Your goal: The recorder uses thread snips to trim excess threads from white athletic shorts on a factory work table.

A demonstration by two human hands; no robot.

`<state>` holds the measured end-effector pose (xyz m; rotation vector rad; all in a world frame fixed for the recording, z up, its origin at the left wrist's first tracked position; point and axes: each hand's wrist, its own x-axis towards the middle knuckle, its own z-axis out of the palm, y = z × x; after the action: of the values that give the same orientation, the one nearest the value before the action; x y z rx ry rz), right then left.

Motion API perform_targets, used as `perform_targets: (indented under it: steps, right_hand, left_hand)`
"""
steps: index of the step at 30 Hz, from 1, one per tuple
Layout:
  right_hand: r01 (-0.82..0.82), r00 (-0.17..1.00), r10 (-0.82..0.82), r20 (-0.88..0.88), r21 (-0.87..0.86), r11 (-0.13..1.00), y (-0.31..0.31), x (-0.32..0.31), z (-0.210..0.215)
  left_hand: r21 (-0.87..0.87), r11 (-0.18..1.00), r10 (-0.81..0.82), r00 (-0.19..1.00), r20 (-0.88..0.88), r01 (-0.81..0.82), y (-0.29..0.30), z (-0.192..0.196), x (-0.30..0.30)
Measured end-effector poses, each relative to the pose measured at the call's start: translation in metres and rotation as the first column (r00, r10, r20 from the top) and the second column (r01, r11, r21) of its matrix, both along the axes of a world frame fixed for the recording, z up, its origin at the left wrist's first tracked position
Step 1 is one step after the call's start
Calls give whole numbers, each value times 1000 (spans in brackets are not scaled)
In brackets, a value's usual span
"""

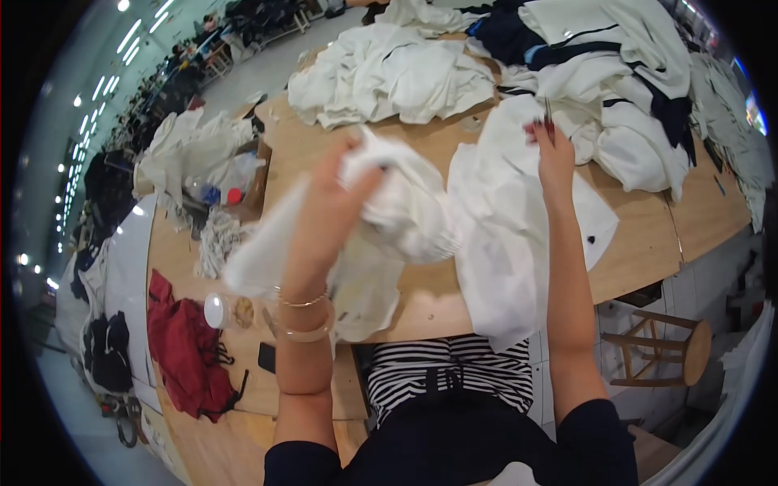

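Note:
A bunched white garment (409,198) hangs in my left hand (331,206), lifted over the table and blurred by motion. My fingers are closed on its fabric. Another spread of white cloth (502,235) lies to the right, draping over the table's near edge toward my lap. Above that cloth, my right hand (555,154) grips small thread snips (549,117) with a red handle, their thin metal points facing away from me. Whether the two white pieces are joined cannot be made out.
White garments are heaped at the far side (389,77), with a white and navy pile (624,97) at far right. On the left are a cardboard box (256,182), a lidded jar (231,312), red fabric (182,348) and a dark phone (267,357). A wooden stool (695,352) stands right.

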<state>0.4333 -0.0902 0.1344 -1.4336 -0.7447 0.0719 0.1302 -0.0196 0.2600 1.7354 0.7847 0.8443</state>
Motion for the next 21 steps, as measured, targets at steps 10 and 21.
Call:
perform_targets:
  steps: [10,21]
  right_hand:
    - [-475,774,203,-600,-337,813,-143,-83,-63]
    - [-616,563,205,-801,-241,750,-72,-134,-88]
  left_hand:
    - [298,903,425,757,-497,-311,-23,-149,-150]
    - [-297,792,396,818,-417,-534,-63,-179,-157]
